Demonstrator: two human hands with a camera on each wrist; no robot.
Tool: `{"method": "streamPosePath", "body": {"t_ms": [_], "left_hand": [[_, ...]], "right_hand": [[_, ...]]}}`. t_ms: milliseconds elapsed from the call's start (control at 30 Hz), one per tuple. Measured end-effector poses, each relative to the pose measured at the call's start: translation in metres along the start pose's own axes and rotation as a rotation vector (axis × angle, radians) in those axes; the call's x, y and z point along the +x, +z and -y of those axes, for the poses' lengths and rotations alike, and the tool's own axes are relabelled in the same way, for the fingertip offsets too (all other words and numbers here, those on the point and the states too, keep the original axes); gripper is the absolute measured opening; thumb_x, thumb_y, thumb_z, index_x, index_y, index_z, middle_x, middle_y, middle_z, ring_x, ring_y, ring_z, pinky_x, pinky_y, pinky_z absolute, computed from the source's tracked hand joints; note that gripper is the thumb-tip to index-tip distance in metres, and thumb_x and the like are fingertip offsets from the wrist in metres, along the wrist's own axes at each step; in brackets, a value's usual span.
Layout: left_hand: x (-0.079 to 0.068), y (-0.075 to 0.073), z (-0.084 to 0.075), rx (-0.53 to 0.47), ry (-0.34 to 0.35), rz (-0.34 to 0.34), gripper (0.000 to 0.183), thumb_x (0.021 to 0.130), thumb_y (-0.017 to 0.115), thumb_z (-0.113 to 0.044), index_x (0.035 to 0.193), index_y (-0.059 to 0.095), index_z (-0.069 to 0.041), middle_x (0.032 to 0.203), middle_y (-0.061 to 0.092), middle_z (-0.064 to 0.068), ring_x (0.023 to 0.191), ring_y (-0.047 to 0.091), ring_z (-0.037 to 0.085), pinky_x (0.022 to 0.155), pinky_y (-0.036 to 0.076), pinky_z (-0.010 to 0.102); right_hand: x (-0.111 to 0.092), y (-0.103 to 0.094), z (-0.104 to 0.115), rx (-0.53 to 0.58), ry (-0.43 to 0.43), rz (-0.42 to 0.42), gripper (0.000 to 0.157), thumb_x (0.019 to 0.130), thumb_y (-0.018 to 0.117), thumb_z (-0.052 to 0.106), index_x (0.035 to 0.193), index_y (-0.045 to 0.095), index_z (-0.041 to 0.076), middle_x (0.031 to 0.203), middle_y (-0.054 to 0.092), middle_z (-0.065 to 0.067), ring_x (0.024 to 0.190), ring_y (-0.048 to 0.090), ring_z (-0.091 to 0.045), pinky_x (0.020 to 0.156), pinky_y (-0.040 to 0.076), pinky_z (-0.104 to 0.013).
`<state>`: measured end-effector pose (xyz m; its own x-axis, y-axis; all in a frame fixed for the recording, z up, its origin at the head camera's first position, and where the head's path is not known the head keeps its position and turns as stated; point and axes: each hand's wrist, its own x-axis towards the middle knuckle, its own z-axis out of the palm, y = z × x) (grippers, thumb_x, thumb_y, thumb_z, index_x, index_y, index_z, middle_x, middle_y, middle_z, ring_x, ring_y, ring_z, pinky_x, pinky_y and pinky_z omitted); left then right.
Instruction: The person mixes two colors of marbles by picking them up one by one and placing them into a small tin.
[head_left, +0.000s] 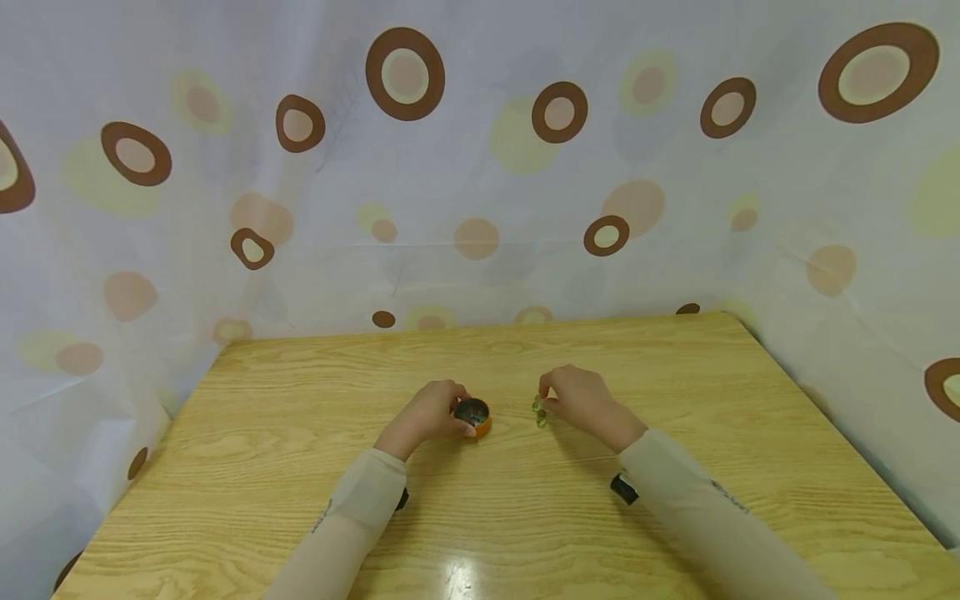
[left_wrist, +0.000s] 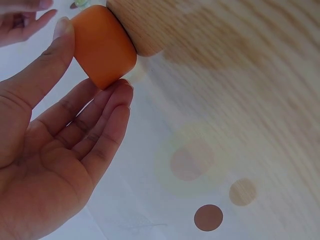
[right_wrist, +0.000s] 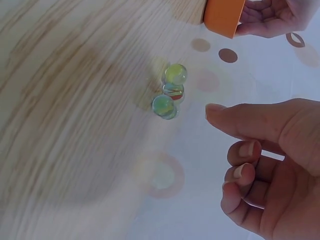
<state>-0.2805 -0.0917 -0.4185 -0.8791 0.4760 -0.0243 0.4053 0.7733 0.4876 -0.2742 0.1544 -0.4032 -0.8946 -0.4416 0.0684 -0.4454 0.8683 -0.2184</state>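
Well behind orange cup (left_wrist: 104, 47) and marbles (right_wrist: 173, 90), spotted cloth (head_left: 450, 167).

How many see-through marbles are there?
3 show clearly near the bare right hand: yellowish glass marble, red-streaked marble beside it, greenish marble at the other end. A fourth may hide behind.

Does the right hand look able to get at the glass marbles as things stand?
Likely yes. The right hand is close beside the marbles, with nothing visible standing between them; the orange cup is off to the side, held by the left hand.
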Motion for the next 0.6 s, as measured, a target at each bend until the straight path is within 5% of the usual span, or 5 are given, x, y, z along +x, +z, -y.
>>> {"method": "streamPosePath", "body": {"t_ms": [600], "left_hand": [[-0.003, 0.001, 0.001, 0.000, -0.004, 0.002, 0.047, 0.078, 0.082, -0.019, 0.115, 0.065, 0.004, 0.097, 0.062, 0.015, 0.081, 0.055, 0.023, 0.075, 0.049, 0.037]], "right_hand": [[-0.012, 0.007, -0.003, -0.012, 0.016, 0.055, 0.006, 0.083, 0.074, 0.004, 0.087, 0.072, 0.008, 0.099, 0.068, -0.011, 0.083, 0.062, -0.027, 0.063, 0.052, -0.038]]}}
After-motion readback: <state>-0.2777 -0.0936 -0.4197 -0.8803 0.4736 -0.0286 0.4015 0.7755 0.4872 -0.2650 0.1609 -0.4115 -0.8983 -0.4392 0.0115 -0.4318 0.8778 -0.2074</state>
